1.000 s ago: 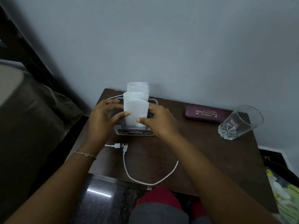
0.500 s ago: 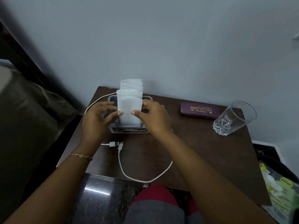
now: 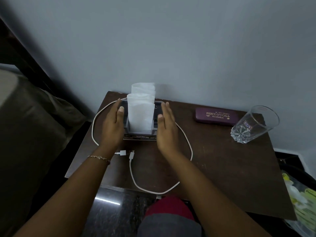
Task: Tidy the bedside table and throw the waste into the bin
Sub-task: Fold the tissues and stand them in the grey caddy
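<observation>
White folded tissues (image 3: 141,110) stand upright in a grey holder (image 3: 127,124) at the back of the dark wooden bedside table (image 3: 222,159). My left hand (image 3: 112,125) lies flat against the holder's left side, fingers straight. My right hand (image 3: 166,127) lies flat against its right side, fingers straight too. A white charging cable (image 3: 135,177) loops around the holder and across the table, its two plugs just in front of my left wrist.
A purple spectacle case (image 3: 216,116) lies to the right of the holder. A clear glass (image 3: 254,124) stands at the table's right back corner. A bin with a yellow-patterned bag (image 3: 302,202) is at the lower right. A bed (image 3: 22,125) borders the left.
Both hands let go of the front tissue they were pinching and now lie flat along the two sides of the holder. The tissues stand in the holder.
</observation>
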The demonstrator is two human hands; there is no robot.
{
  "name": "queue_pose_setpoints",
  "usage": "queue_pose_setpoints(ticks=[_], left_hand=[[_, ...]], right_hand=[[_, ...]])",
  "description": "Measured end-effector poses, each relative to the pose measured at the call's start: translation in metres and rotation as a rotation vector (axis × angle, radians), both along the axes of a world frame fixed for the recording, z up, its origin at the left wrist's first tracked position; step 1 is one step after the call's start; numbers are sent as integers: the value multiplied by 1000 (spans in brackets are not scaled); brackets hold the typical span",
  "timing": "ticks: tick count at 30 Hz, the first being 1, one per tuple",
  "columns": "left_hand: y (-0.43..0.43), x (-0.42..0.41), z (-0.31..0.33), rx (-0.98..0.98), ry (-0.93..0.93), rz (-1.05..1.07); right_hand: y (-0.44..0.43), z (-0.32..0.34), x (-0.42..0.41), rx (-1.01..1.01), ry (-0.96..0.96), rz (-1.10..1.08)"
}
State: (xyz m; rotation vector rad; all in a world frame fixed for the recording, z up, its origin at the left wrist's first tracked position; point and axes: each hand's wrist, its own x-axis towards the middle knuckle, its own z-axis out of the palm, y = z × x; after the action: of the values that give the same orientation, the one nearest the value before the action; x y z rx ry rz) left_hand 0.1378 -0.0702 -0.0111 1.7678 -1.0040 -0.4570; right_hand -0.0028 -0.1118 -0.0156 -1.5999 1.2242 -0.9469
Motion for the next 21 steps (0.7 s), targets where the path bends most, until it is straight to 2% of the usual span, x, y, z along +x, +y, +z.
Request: queue_pose_setpoints(ticks=[10, 12, 15, 16, 19, 21], left_hand=[[-19, 15, -5, -12, -66, -8], [-25, 26, -12, -9, -51, -93], [-25, 46, -14, 8, 112, -268], [-24, 52, -12, 22, 107, -350], [-29, 66, -3, 138, -80, -550], [-36, 69, 4, 196, -68, -588]], right_hand=[[-1, -7, 14, -100, 8, -85], [-4, -3, 13, -59, 21, -46], [-11, 9, 3, 70, -26, 83], [-16, 16, -1, 100, -37, 136], [-42, 26, -7, 142, 31, 295], [-60, 29, -4, 155, 54, 374]])
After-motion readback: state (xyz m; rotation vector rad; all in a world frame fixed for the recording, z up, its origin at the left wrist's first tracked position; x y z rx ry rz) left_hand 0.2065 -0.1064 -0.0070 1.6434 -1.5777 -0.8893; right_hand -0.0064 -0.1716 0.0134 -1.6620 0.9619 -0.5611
